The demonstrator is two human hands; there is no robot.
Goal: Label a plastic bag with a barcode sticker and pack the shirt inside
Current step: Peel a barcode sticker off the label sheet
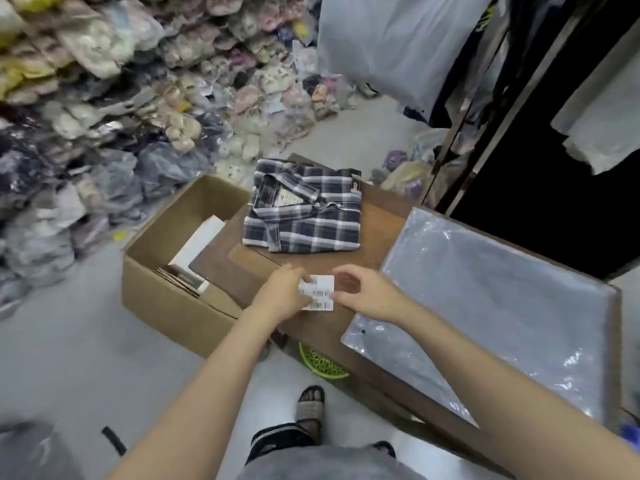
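Both hands on the barcode sheet (317, 293): left hand (280, 296) pinches it, right hand (360, 292) pinches its edge, likely peeling one for the plastic bag (491, 306).

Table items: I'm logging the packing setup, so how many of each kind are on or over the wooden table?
Folded plaid shirt: 1
Sheet of barcode stickers, held in both hands: 1
Clear plastic bag: 1
Total: 3

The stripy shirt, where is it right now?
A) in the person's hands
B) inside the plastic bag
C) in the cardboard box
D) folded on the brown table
D: the folded plaid shirt lies on the brown table, apart from the plastic bag, while both hands hold only the barcode sticker sheet.
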